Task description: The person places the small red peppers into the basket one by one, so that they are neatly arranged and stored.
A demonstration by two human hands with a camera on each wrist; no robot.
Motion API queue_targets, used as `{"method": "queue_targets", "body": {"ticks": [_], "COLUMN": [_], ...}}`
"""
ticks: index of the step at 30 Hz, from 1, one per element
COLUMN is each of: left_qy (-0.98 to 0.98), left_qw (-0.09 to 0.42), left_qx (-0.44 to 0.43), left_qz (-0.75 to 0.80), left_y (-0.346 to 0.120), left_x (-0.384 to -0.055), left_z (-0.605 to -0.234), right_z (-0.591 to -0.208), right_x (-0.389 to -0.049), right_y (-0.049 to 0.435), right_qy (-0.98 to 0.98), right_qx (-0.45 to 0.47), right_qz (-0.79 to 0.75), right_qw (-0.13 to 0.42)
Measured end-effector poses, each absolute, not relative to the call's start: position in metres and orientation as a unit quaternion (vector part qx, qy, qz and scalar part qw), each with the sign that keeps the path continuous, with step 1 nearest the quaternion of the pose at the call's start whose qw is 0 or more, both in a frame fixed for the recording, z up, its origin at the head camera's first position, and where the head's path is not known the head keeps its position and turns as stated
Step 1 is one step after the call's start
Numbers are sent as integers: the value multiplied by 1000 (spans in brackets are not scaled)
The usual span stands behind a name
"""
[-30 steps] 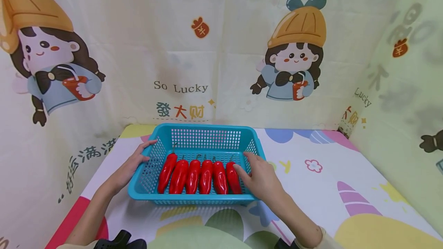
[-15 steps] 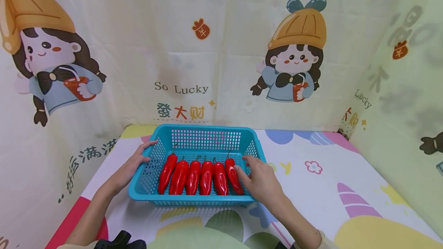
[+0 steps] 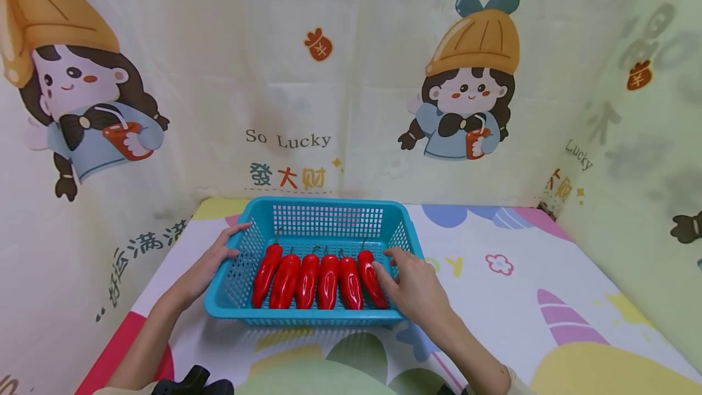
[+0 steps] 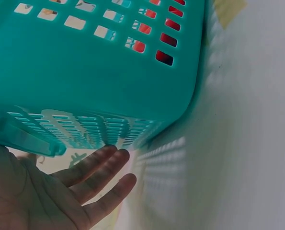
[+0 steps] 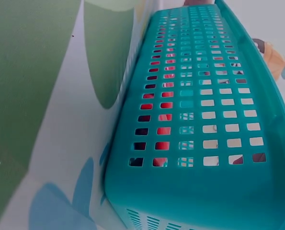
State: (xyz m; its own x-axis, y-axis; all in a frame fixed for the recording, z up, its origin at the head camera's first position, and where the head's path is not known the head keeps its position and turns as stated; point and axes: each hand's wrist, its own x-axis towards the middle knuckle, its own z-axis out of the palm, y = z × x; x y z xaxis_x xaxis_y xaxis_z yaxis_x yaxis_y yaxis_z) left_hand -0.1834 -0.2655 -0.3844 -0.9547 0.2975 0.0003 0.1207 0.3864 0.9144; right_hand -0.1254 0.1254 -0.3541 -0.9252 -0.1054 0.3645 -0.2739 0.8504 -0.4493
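Note:
Several glossy red chili peppers lie side by side in a blue plastic basket, tops toward its far side. My left hand rests against the basket's left rim. In the left wrist view, that hand shows its palm and nearly straight fingers by the basket's side wall. Over the right rim reaches my right hand, fingers loosely bent, with nothing in its grasp. Its thumb is right beside the rightmost chili pepper, which leans slightly. The right wrist view shows only the basket's outer wall, with red behind the holes.
The basket stands on a white table covering with colourful printed shapes. A pale cloth backdrop with cartoon figures rises behind the table, and another cloth wall bounds the right side.
The rightmost chili pepper has tilted, its top and stem now farther back and left, its lower end slightly right. The right hand's fingers have drawn back slightly. The left hand stays put.

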Motion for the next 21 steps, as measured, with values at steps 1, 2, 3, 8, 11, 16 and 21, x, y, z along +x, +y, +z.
{"method": "queue_targets", "body": {"ticks": [1,2,3,8,11,16,21], "left_qy": [828,829,830,834,835,848,867], "left_qw": [81,81,80,78,74,67,31], "left_qx": [125,125,125,126,126,120,125], "left_qz": [540,539,538,532,530,512,482], "left_y": [-266,-266,-267,-270,-271,-271,-273], "left_x": [-183,-183,-182,-180,-179,-180,-174], "left_z": [-384,-384,-384,-382,-380,-375,-370], "right_z": [-354,-353,-353,-353,-354,-357,-359], "right_x": [-125,-125,-126,-125,-123,-121,-117], "right_y": [125,125,124,124,126,131,138], "right_qy": [-947,-946,-946,-937,-920,-879,-864], "right_qx": [101,104,107,124,147,205,226], "right_qz": [255,256,256,277,311,347,326], "right_qw": [167,168,169,171,189,254,310]}}
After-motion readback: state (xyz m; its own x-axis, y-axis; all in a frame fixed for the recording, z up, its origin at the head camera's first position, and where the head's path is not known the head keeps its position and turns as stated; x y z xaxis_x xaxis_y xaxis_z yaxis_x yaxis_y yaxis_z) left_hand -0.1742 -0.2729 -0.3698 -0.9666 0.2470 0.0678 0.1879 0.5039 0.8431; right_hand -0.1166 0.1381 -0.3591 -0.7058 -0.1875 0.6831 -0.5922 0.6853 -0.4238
